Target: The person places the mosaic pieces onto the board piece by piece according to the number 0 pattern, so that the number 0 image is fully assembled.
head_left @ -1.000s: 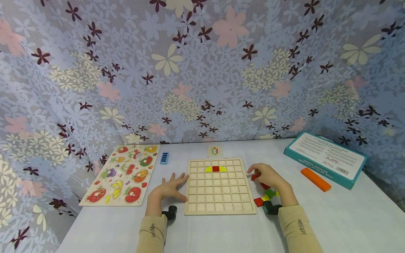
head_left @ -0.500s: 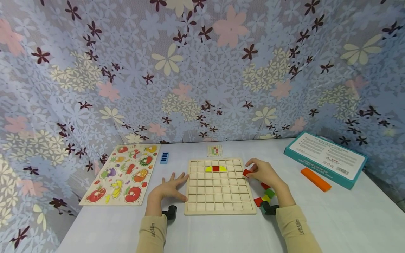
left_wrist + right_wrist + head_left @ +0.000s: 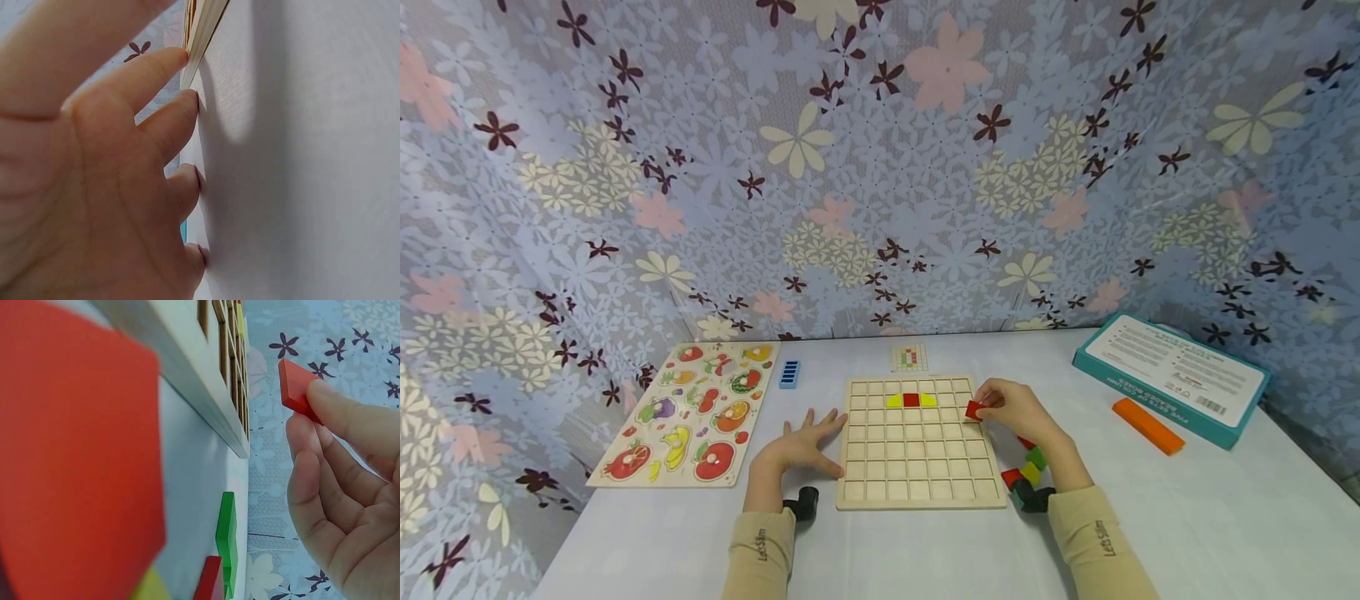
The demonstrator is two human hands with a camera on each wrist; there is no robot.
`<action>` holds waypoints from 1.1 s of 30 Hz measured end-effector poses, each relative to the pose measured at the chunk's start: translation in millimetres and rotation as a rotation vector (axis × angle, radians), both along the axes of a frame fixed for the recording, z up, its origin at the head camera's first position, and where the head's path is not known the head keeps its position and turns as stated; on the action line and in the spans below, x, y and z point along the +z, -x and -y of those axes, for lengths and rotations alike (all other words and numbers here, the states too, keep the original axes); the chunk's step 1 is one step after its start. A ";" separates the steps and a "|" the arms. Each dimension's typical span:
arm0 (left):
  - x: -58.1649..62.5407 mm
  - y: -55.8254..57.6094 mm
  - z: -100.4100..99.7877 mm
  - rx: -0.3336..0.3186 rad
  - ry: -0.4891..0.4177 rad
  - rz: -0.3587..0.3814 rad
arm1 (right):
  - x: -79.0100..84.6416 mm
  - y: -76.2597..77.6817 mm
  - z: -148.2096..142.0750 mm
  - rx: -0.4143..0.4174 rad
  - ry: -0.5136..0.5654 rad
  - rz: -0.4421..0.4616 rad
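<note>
A wooden grid board lies flat on the white table. In one of its upper rows a red square tile sits between two yellow pieces. My right hand pinches another red square tile between thumb and fingers, over the board's right edge; the right wrist view shows this held tile tilted and off the board. With fingers spread, my left hand rests on the table, its thumb and a finger touching the board's left edge. Several loose red, yellow and green tiles lie under my right forearm, partly hidden.
A small pattern card lies behind the board. To the left are a fruit puzzle board and a small blue item. A teal box and an orange bar lie to the right. A floral cloth hangs behind.
My right hand has picked up a red tile from beside the board and carried it left over the board's right edge. The left hand has stayed in place.
</note>
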State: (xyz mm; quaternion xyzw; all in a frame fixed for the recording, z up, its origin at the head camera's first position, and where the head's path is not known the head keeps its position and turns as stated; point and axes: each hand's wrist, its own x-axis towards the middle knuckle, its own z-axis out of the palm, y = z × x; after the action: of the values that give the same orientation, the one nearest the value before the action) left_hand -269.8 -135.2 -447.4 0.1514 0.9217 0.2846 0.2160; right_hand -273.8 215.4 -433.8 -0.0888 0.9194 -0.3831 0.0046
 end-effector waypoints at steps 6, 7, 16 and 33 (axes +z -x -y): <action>1.1 -0.5 0.8 0.003 0.001 0.000 | -0.9 -0.5 4.6 0.015 0.024 -0.007; 1.3 -0.7 0.8 0.004 0.002 0.000 | -0.9 -0.7 5.1 0.019 0.031 -0.011; 1.3 -0.6 -0.8 0.010 -0.005 0.008 | -2.3 -1.9 10.4 0.002 0.077 0.011; 0.3 0.3 -1.0 0.012 -0.005 0.008 | 3.7 1.0 25.7 0.098 0.095 -0.032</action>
State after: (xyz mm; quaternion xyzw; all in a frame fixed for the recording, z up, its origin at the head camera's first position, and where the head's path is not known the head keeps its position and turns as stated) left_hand -270.0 -134.1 -447.2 0.1453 0.9209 0.2888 0.2177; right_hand -274.9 189.7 -430.1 -0.1400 0.8947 -0.4240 0.0046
